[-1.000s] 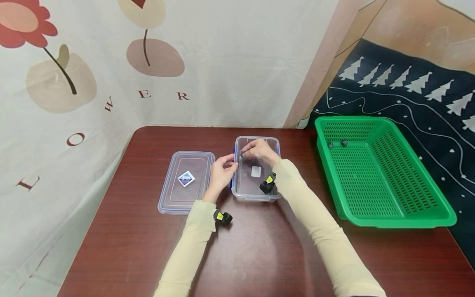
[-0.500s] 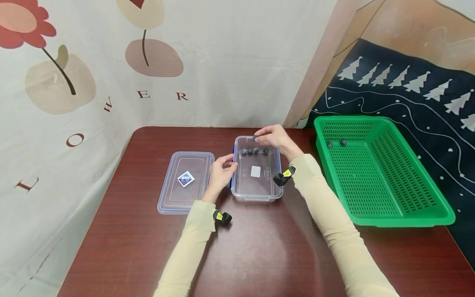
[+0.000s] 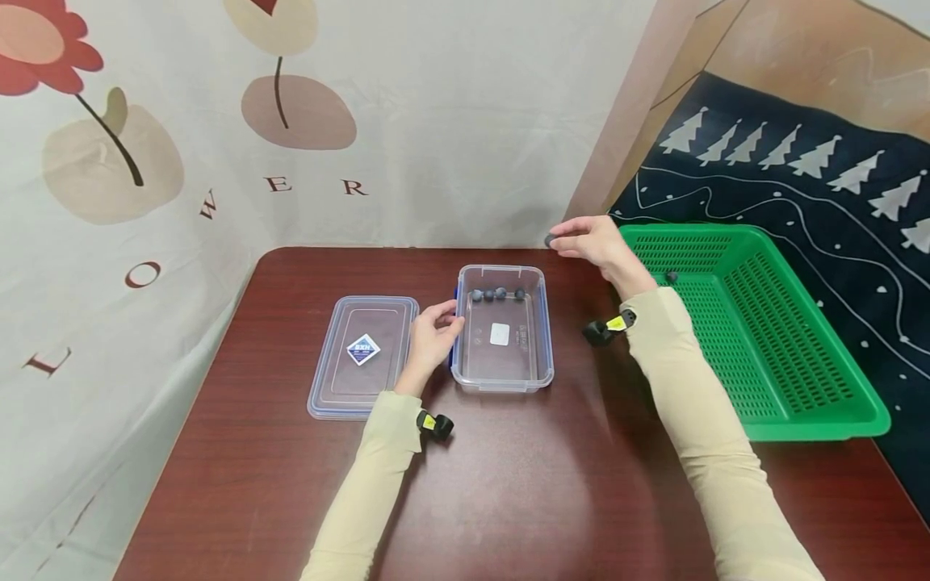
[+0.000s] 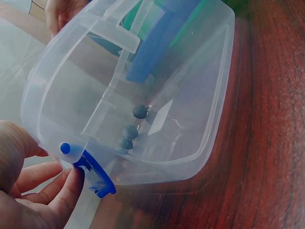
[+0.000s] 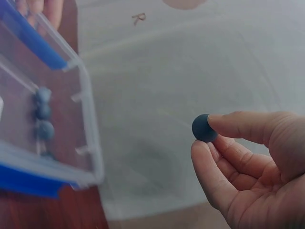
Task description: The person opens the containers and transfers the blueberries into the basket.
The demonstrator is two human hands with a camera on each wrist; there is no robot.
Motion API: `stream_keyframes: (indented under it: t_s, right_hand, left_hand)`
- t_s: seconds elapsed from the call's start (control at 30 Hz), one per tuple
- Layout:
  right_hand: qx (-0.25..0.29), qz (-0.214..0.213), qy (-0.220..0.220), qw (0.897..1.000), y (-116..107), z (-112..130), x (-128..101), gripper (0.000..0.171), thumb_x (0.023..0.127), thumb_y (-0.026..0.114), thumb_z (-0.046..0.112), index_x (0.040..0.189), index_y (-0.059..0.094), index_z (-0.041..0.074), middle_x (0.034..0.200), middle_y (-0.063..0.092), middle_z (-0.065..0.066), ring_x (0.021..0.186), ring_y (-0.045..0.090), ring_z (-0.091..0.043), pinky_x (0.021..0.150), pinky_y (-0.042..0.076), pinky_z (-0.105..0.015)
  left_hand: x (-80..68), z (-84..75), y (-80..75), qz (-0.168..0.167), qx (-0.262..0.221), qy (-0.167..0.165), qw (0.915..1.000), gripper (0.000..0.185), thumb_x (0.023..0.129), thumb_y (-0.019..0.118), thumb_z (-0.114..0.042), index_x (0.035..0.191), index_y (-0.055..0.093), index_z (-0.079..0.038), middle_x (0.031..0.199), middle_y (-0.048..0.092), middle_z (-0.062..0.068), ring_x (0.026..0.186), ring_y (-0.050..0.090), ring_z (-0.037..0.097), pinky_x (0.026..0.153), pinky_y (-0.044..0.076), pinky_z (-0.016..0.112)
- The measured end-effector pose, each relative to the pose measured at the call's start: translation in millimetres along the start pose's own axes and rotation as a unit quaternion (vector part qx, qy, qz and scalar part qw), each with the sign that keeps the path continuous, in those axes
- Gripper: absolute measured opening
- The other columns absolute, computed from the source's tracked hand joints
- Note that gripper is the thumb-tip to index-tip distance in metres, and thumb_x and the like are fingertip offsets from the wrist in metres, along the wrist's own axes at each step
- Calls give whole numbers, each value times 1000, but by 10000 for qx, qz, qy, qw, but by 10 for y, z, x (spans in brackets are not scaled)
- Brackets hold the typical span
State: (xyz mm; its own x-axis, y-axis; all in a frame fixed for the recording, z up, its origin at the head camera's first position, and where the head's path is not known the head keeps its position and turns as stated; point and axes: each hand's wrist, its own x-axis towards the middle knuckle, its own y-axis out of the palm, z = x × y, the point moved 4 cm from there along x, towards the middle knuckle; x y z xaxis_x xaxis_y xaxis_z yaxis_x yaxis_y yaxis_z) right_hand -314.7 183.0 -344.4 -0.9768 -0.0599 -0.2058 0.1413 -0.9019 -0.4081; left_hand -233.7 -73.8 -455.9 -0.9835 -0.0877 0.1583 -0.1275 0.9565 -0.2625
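My right hand (image 3: 597, 244) is raised above the table's back edge, between the box and the green basket. Its thumb and fingertips pinch a small round dark blue berry, like a blueberry (image 5: 204, 128). Several more such berries (image 3: 500, 294) lie in a row at the far end of the clear plastic box (image 3: 501, 371), whose lid is off. My left hand (image 3: 430, 339) rests at the box's left side; in the left wrist view its fingertips touch the blue latch (image 4: 97, 176), with the thumb beside the rim.
Left of the box, the clear lid (image 3: 341, 387) with a blue-and-white label lies flat on the brown table (image 3: 494, 500). The green slotted basket (image 3: 814, 428) stands at the right, with a dark berry (image 3: 672, 277) visible inside; my right forearm covers part of its left side.
My right hand has risen out of the box and moved right and back, carrying the berry. Its arm now hides one of the berries in the basket. The left hand stays put.
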Motion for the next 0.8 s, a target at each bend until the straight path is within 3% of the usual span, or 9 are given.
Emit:
stream_keyframes:
  t_s: [0.23,0.4,0.57,0.67,0.8]
  right_hand:
    - [4,-188,-88,9998,-384,-73,-108,36,90,63,13,122,58,-3,113,58,-13,90,65,-14,92,50,-27]
    - [246,-318,-63,9992,-629,-151,-191,40,87,66,15,121,58,-3,111,58,-7,81,65,-4,91,50,-26]
    - [727,-464,-128,9962,-858,-282,-272,18,85,68,10,103,68,7,91,65,6,79,66,-4,82,54,-22]
    - [881,-534,-111,9946,-972,-380,-306,9,86,68,9,92,69,15,82,65,12,76,66,-1,72,55,-15]
    - [1047,-568,-71,9928,-1084,-505,-320,12,87,65,7,86,69,19,78,66,13,73,65,1,69,55,-13]
  left_hand:
    - [6,27,-8,8,97,-126,9999,32,83,64,1,114,61,10,103,61,24,92,63,33,82,57,32]
    - [4,56,-9,35,-54,-57,10000,33,84,65,-3,114,62,8,103,61,23,92,64,32,82,57,34]
    - [6,105,-6,-42,-276,271,9992,32,83,67,-9,111,65,6,99,62,19,86,65,25,78,58,29]
    - [8,90,-3,-31,-242,189,9995,31,84,66,-6,112,64,7,100,61,21,88,65,29,79,57,31]
    - [5,42,-1,7,-21,-52,10000,32,84,64,1,114,61,11,104,60,25,92,63,35,82,57,33]
